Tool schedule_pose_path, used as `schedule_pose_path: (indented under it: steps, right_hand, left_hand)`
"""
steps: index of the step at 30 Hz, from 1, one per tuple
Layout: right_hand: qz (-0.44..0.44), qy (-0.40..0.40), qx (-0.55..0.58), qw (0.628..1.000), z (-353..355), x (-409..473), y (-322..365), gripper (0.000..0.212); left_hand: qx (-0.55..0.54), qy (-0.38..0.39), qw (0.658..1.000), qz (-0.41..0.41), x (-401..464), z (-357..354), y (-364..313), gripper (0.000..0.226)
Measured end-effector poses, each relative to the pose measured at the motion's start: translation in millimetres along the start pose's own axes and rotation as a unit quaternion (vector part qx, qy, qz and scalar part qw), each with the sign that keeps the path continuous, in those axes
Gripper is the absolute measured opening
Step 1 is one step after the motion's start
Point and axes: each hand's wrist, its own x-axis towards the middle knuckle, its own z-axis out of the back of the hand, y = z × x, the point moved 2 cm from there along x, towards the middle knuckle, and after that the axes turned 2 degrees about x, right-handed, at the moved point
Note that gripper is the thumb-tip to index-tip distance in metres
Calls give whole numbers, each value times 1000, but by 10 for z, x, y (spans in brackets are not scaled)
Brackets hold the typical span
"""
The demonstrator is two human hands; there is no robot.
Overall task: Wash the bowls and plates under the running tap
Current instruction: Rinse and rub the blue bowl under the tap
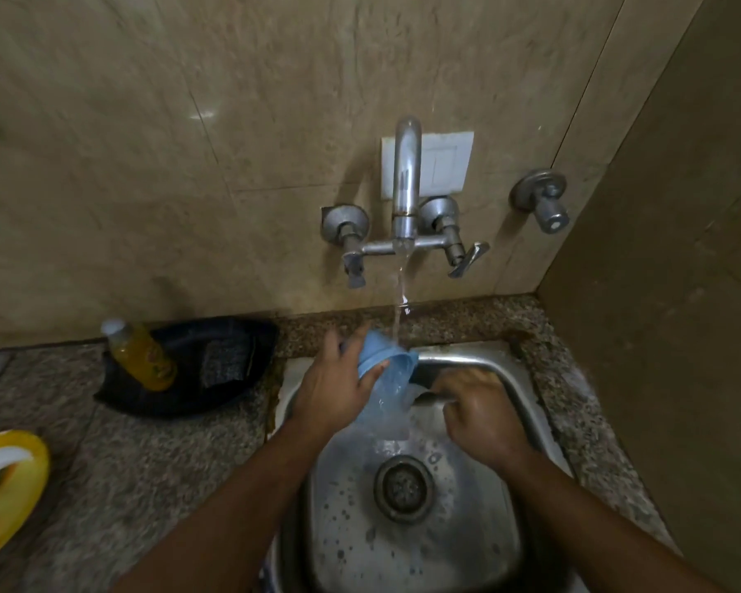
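Two hands, the left hand (339, 391) and right hand (480, 417), shared one blue bowl (388, 374) under one tap (405, 186); left of them stood one bottle (142, 357), one black tray (197, 370) and one yellow plate (11, 485).

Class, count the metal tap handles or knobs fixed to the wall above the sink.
3: left handle below the spout, right lever beside it, separate knob farther right. None seems hidden.
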Motion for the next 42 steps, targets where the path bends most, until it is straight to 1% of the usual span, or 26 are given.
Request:
schedule_pose_path:
  steps: [2, 4, 8, 11, 14, 16, 18, 21, 22, 23, 24, 25, 26, 27, 28, 29, 30, 31, 33, 35, 36, 38, 39, 40, 42]
  right_hand:
    - [-19, 23, -22, 999, -59, -32, -3, 28]
    - [-23, 28, -16, 999, -105, -68, 36, 26]
    - [-43, 34, -2, 999, -183, -129, 53, 25]
    - [-57, 47, 1, 997, -212, -179, 57, 24]
    - [-58, 54, -6, 997, -229, -212, 68, 26]
    - [-60, 54, -9, 997, -228, -228, 79, 27]
    - [-62, 54, -15, 997, -219, -236, 85, 26]
    - [-59, 57, -20, 996, -211, -246, 114, 25]
    - [-57, 58, -22, 996, -207, -237, 118, 25]
    - [-56, 62, -25, 996, -201, -229, 127, 25]
    - [-56, 62, -25, 996, -192, -219, 128, 25]
    - [-58, 56, -19, 997, -175, -209, 126, 26]
    - [-62, 44, -6, 997, -155, -198, 122, 26]
    - [-68, 30, 14, 997, -131, -183, 126, 26]
    - [-70, 16, 37, 997, -118, -163, 136, 27]
    - [-68, 4, 58, 996, -105, -140, 169, 28]
    - [-54, -7, 76, 996, -95, -110, 217, 29]
    - [-31, -10, 86, 996, -81, -66, 277, 31]
    - [17, 20, 61, 998, -79, 45, 391, 37]
    - [30, 61, -20, 997, -67, 191, 440, 39]
    - [33, 77, -61, 995, -65, 249, 452, 36]
    - [66, 100, -150, 981, -98, 310, 512, 27]
    - [83, 115, -180, 973, -143, 309, 546, 24]
    - [93, 122, -177, 972, -209, 290, 579, 22]
    - [75, 126, -72, 987, -334, 287, 669, 26]
  left_hand:
    - [76, -29, 996, -42, -115, -19, 32, 68]
    - [134, -70, 985, -78, -197, -22, 58, 70]
    - [207, -128, 957, -161, -329, 62, 22, 71]
    - [222, -147, 939, -220, -404, 134, -5, 72]
    - [228, -155, 926, -259, -475, 164, 0, 72]
    - [231, -164, 917, -282, -510, 165, 10, 70]
    - [236, -155, 915, -287, -510, 145, 52, 69]
    - [229, -145, 927, -260, -532, 86, 110, 67]
    - [226, -132, 934, -242, -526, 72, 127, 66]
    - [217, -115, 948, -204, -518, 67, 129, 65]
    - [193, -90, 967, -139, -492, 62, 148, 62]
    - [141, -61, 987, -46, -445, 80, 159, 57]
    - [62, -24, 996, 64, -381, 85, 186, 52]
    - [-38, 2, 985, 169, -319, 90, 208, 48]
    - [-149, 15, 958, 246, -267, 86, 221, 46]
    - [-254, 22, 921, 293, -215, 48, 230, 47]
    - [-329, 29, 890, 315, -169, 18, 208, 48]
    - [-374, 38, 870, 319, -129, -2, 165, 49]
    - [-417, 57, 855, 304, -40, -63, 103, 48]
    - [-432, 57, 852, 289, 45, -109, 58, 43]
    - [-438, 51, 851, 285, 96, -127, 43, 43]
    - [-447, 49, 849, 277, 177, -133, 2, 46]
    - [-451, 43, 850, 268, 216, -148, -30, 41]
    - [-449, 35, 857, 252, 251, -154, -74, 32]
    - [-424, 23, 881, 208, 302, -157, -181, 22]
